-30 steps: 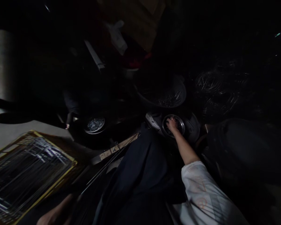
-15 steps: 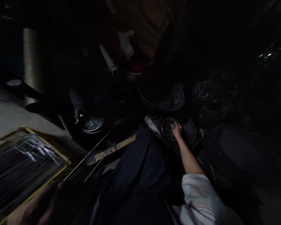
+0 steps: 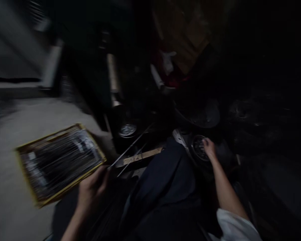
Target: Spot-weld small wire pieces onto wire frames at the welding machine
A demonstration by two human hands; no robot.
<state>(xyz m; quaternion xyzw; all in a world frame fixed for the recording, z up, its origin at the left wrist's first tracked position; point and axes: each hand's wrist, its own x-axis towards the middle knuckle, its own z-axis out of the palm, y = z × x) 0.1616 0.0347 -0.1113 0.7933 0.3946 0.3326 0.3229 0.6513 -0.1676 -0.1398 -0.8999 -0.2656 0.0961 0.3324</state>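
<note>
Right side: right hand point(image 3: 209, 148) reaching over the rim of a small round metal pan point(image 3: 198, 147), with fingertips point(image 3: 204, 143) touching dark, indistinct pieces lying inside.
Right grip: fingers bunching above the pan contents, partly closed; holding of any piece impossible to confirm in the low light.
Left side: left hand point(image 3: 92, 189) curling just beside the lower ends of thin metal rods point(image 3: 130, 149), which are slanting across a strip of pale wood point(image 3: 141, 156).
Left grip: fingers partly closing, blurred; holding of the rods impossible to confirm.
Pan location: sitting low, just right of a lap in dark trousers point(image 3: 163, 187), below a large dark basin point(image 3: 203, 115).
Left area: a yellow-edged crate point(image 3: 60, 160) packed with long metal rods lying tilted on a concrete floor point(image 3: 20, 134), near the left hand.
Middle area: a second round metal pan point(image 3: 127, 130) sitting on a dark surface, well apart from both hands.
Lower right: a white sleeve point(image 3: 233, 226) covering the right upper arm.
</note>
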